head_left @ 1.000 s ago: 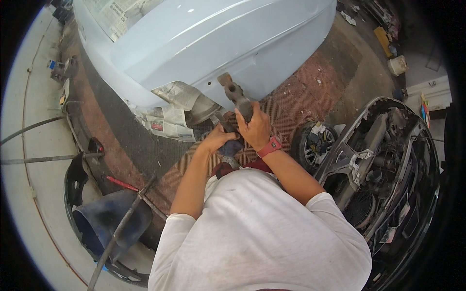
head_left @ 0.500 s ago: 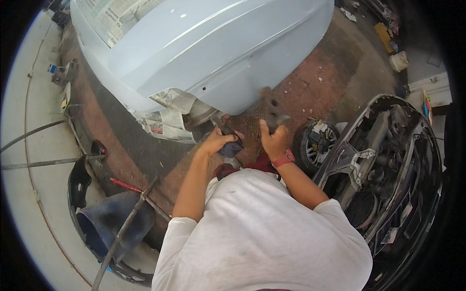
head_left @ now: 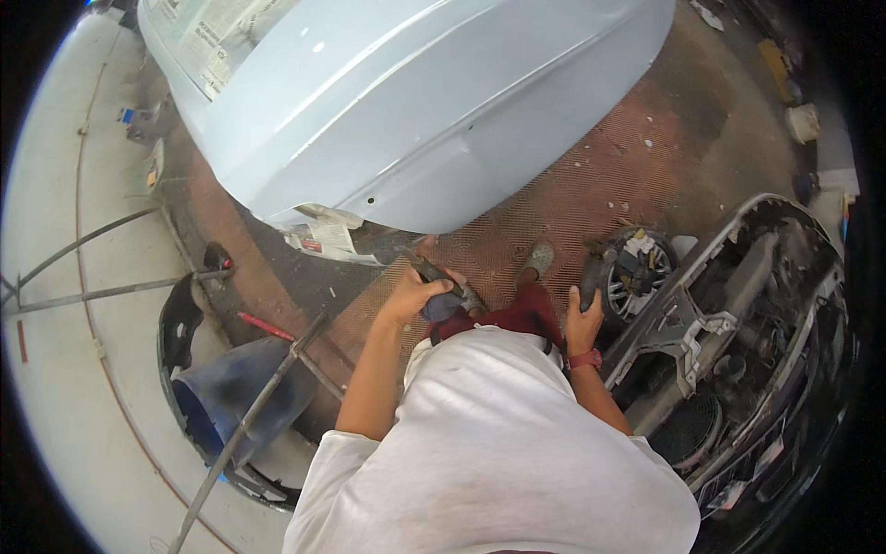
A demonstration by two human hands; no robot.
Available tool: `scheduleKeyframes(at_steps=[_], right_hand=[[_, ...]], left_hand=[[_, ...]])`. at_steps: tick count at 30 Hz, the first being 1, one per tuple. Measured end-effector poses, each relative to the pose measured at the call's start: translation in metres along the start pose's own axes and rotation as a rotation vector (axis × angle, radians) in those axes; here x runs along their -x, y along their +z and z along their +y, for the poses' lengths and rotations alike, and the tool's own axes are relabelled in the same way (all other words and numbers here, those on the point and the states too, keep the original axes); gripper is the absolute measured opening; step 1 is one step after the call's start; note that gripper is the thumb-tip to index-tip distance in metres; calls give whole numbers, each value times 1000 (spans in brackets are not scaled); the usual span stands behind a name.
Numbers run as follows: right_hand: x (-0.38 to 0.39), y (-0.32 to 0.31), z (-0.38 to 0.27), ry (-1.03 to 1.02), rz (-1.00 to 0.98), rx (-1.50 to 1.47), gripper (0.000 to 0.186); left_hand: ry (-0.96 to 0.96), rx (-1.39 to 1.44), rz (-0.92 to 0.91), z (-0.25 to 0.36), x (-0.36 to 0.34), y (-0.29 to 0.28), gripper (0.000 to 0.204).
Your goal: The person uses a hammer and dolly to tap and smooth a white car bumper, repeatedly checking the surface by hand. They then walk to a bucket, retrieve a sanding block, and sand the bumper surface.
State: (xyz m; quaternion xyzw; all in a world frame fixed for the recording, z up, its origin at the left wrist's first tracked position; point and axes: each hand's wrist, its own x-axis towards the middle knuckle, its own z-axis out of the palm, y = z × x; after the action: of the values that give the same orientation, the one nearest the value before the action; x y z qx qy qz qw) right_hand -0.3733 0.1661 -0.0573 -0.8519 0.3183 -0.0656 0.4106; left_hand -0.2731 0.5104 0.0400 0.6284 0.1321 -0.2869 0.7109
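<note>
Shifted rightward, the right grip point(head_left: 583, 323) clasped a dark, elongated, metal-looking tool point(head_left: 589, 290), likely heavy, stiff, best held mid-length; leftward, the left grip point(head_left: 414, 295) pinched a dark, rigid-looking bar point(head_left: 431, 270).

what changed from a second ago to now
The right hand, holding a chunky dark tool, has swung away from the left hand, out to the right beside the loose wheel. A second grey clog has come into view. The left hand still grips its slim dark tool.
</note>
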Motion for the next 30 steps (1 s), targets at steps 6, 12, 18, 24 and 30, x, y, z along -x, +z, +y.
scheduleKeyframes(at_steps=[6,12,18,24,30], right_hand=[[-26,-9,3,3,-202,-117,60],[-58,-17,-104,-321,-601,-595,30],[-81,-25,-130,-313,-613,-574,27],[-94,-45,-122,-117,-562,-655,23],[-83,-51,-120,-81,-527,-828,36]], left_hand=[[-141,-642,90,11,21,20,46],[-15,-908,53,73,-2,110,64],[136,-1012,-207,108,-44,166,107],[385,-782,-78,96,-44,162,93],[433,-294,268,123,-37,183,65]])
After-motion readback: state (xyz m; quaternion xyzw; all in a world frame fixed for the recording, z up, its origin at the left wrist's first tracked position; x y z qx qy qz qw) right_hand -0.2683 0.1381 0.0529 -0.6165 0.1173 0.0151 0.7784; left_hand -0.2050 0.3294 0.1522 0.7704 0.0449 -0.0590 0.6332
